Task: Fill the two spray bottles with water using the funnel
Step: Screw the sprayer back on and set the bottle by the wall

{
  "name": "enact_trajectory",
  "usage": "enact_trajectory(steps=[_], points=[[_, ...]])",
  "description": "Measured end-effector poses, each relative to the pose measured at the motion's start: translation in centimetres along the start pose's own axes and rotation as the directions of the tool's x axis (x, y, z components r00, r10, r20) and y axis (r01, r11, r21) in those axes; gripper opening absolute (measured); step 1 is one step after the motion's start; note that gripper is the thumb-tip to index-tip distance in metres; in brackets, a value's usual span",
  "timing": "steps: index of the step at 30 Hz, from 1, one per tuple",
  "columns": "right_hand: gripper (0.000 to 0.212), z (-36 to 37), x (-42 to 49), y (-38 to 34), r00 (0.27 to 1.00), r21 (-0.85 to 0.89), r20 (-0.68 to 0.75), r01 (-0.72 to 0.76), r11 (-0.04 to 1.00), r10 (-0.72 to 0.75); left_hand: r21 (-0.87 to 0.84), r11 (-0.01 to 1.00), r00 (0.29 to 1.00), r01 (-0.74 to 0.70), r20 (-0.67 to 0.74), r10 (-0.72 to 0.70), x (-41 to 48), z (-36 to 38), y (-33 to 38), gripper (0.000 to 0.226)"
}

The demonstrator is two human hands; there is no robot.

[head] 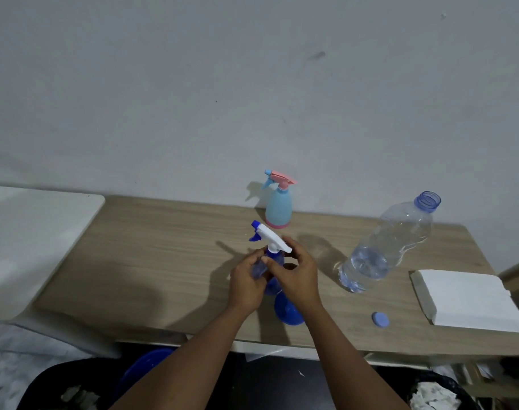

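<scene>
A clear blue spray bottle (274,263) with a white and blue trigger head (271,236) stands near the middle of the wooden table (163,247). My left hand (246,284) grips the bottle's body. My right hand (296,272) is closed around its neck, just under the white head. A blue funnel (288,313) lies on the table behind my right wrist, partly hidden. A second spray bottle (278,208), light blue with a pink head and base, stands at the back by the wall. An uncapped clear water bottle (385,247) stands to the right, holding a little water.
The water bottle's blue cap (380,319) lies near the table's front edge. A white stack of tissue or foam (465,300) sits at the right end. A white surface (30,247) adjoins the table on the left. A blue basin (146,368) shows below the table edge.
</scene>
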State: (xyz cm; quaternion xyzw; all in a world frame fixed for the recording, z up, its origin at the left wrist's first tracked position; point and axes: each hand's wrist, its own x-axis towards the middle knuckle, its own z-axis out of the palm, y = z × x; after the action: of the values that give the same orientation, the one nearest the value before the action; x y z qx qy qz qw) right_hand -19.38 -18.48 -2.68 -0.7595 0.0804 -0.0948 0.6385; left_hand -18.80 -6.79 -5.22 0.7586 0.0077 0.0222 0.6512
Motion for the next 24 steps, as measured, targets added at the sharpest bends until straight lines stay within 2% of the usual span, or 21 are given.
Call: enact_trajectory(steps=[4, 9, 12, 15, 19, 22, 24], points=[[0.03, -0.7, -0.3, 0.3, 1.0, 0.021, -0.006, -0.024, 1.0, 0.024, -0.019, 1.0, 1.0, 0.025, 0.003, -0.025, 0.2, 0.1, -0.3, 0.038], [0.04, -0.5, -0.2, 0.1, 1.0, -0.004, 0.021, 0.02, 1.0, -0.02, -0.008, 0.999, 0.999, 0.035, -0.004, -0.035, 0.4, 0.0, -0.4, 0.038], [0.03, 0.0, 0.0, 0.1, 0.999, -0.016, -0.034, -0.018, 1.0, 0.018, 0.016, 0.998, 0.997, 0.062, -0.038, -0.061, 0.6, 0.1, -0.5, 0.032], [0.033, -0.3, -0.2, 0.4, 0.996, 0.051, -0.068, -0.049, 0.997, 0.052, 0.042, 0.997, 0.997, 0.071, -0.026, -0.07, 0.7, 0.1, -1.0, 0.027], [0.035, 0.0, 0.0, 0.3, 1.0, -0.034, 0.003, 0.01, 0.999, -0.01, 0.033, 0.996, 0.996, 0.079, -0.03, -0.078, 0.8, 0.1, -0.7, 0.028], [0.028, 0.5, 0.3, 0.4, 0.993, -0.009, -0.099, -0.06, 0.998, 0.059, 0.055, 0.996, 0.997, 0.073, -0.043, -0.071, 1.0, 0.1, -1.2, 0.029], [0.031, 0.4, 0.0, 0.3, 0.992, 0.021, -0.114, -0.058, 0.998, 0.06, 0.079, 0.994, 0.996, 0.078, -0.047, -0.075, 1.1, 0.1, -1.5, 0.027]])
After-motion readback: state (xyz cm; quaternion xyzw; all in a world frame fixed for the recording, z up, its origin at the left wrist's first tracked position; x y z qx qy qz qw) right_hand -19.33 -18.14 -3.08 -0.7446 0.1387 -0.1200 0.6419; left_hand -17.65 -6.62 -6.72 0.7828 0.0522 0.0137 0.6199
